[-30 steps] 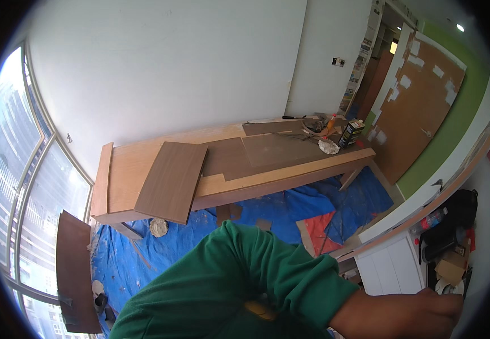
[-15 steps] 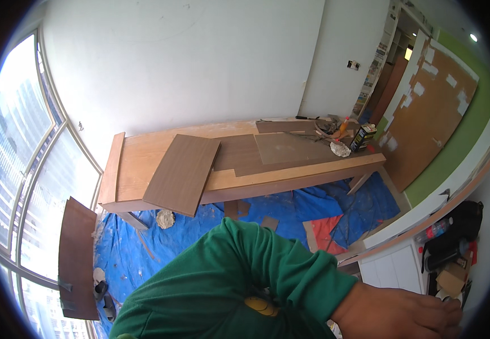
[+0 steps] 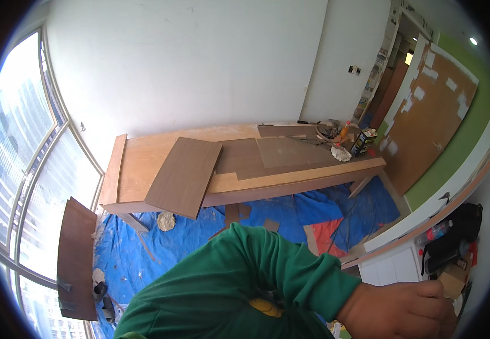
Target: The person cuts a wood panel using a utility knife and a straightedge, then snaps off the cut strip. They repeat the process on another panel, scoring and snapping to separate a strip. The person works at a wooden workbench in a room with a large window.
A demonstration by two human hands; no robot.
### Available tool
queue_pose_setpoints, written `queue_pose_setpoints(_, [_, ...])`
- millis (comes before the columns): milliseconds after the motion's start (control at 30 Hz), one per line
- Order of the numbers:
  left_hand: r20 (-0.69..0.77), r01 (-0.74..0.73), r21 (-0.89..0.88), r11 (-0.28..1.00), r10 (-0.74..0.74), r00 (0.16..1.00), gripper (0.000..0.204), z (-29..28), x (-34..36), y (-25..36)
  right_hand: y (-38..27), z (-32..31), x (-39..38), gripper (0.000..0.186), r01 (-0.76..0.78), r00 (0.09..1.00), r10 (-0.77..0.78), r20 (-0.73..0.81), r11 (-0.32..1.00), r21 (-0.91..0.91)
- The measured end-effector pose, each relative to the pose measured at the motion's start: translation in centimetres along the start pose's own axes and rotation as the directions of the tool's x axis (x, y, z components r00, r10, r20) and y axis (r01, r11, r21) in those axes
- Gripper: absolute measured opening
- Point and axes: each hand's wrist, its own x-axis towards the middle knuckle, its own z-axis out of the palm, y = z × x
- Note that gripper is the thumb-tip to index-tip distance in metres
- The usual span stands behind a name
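Observation:
My left arm, in a green sleeve, bends across the lower part of the view. At its end my left hand (image 3: pixel 400 311) is at the lower right, back of the hand up, with fingers curled. What the fingers hold, if anything, is hidden under them. Beside the hand are a white cabinet (image 3: pixel 389 266) and a brown cardboard box (image 3: pixel 453 282). My right hand is out of view.
A long wooden bench (image 3: pixel 143 169) by the white wall bears a loose brown board (image 3: pixel 184 178), thin sheets, a black can (image 3: pixel 363 141) and an orange-capped bottle (image 3: pixel 344 130). Blue sheeting (image 3: pixel 137 248) covers the floor. A patched door (image 3: pixel 425 118) stands right.
My left hand has shifted slightly, and its fingers are more curled, with the knuckles raised. The room has moved only a little in the view.

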Motion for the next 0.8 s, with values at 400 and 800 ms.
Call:
queue_pose_setpoints(400, [0.025,-0.189,0.266,0.945,0.189,0.982,0.024,0.1,1.2,-1.5,0.7,0.2,0.0,0.02,0.003,1.0,-0.003,-0.018,1.0,-0.011])
queue_pose_setpoints(800, [0.018,-0.256,0.293,0.921,0.262,0.965,0.023,-0.5,1.1,-3.1,-0.7,0.1,-0.2,0.027,0.005,1.0,-0.005,-0.021,1.0,-0.007])
